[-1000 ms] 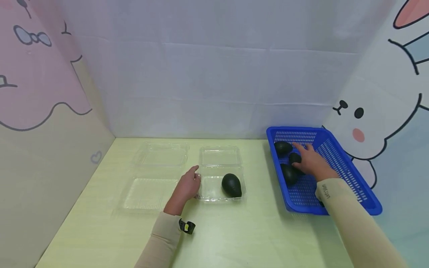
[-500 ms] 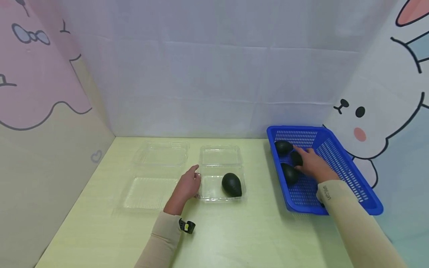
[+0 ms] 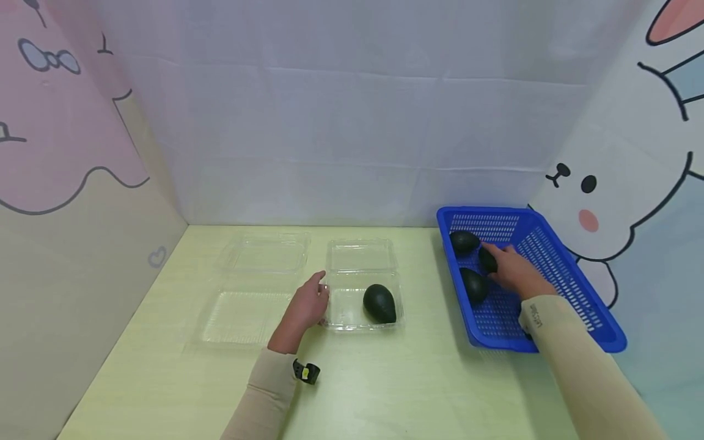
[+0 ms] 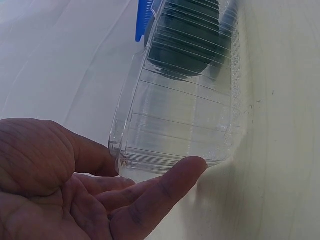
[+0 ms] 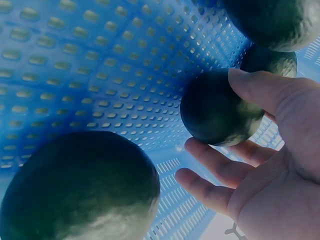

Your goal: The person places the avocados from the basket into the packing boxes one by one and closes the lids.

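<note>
Head view: the right hand (image 3: pixel 519 273) is inside the blue basket (image 3: pixel 566 287), thumb and fingers around the held avocado (image 3: pixel 487 260), which it partly covers; a far avocado (image 3: pixel 464 242) and a near avocado (image 3: pixel 474 285) lie along the basket's left wall. A dark patch at the sleeve's cuff (image 3: pixel 539 308) cannot be identified. The left hand (image 3: pixel 308 302) touches the left side of the small container (image 3: pixel 343 296), where the packed avocado (image 3: pixel 379 304) sits toward the right; the large container (image 3: pixel 247 318) beside it is so clear that its edges fade into the table (image 3: pixel 374 385). Left wrist view: thumb and fingers meet the small container's end, but the rim hides whether they pinch or only rest there; the packed avocado, blurred by ribbed plastic, is cut off above. Right wrist view: the held avocado sits between thumb and fingers, while three other avocados show only partly, cropped or overlapped.
</note>
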A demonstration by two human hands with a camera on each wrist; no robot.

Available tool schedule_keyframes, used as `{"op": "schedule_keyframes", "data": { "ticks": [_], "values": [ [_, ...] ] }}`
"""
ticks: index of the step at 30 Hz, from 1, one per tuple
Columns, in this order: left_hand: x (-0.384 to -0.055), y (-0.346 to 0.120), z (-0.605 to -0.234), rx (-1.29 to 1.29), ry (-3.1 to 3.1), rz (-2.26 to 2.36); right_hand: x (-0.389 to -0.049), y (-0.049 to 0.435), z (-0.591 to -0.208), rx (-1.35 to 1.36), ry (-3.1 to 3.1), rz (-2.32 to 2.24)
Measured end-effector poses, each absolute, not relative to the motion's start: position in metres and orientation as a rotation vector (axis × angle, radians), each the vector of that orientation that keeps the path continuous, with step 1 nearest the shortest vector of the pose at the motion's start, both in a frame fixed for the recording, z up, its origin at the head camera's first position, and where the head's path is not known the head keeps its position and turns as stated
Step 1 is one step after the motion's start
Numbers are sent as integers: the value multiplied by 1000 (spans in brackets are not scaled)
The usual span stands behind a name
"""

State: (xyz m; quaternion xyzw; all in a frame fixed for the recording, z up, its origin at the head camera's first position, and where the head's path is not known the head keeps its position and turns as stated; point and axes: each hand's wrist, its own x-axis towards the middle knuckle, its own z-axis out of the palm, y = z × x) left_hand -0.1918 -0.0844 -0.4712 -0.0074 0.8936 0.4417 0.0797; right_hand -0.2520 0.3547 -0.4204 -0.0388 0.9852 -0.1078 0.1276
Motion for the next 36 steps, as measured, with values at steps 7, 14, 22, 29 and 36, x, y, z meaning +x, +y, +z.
{"op": "schedule_keyframes", "data": {
  "ticks": [7,14,22,29,36],
  "values": [
    [-191,-84,-470,-36,2672,1327,-251,353,-420,-76,2837,-307],
    [-191,-84,-471,-32,2677,1326,-250,351,-418,-52,2813,-299],
    [-191,-83,-471,-32,2682,1310,-249,353,-414,-80,2811,-269],
    [-192,-83,-470,-40,2668,1314,-246,350,-401,-91,2864,-256],
    [-193,-85,-471,-54,2639,1350,-243,341,-382,-184,2949,-231]
  ]
}}
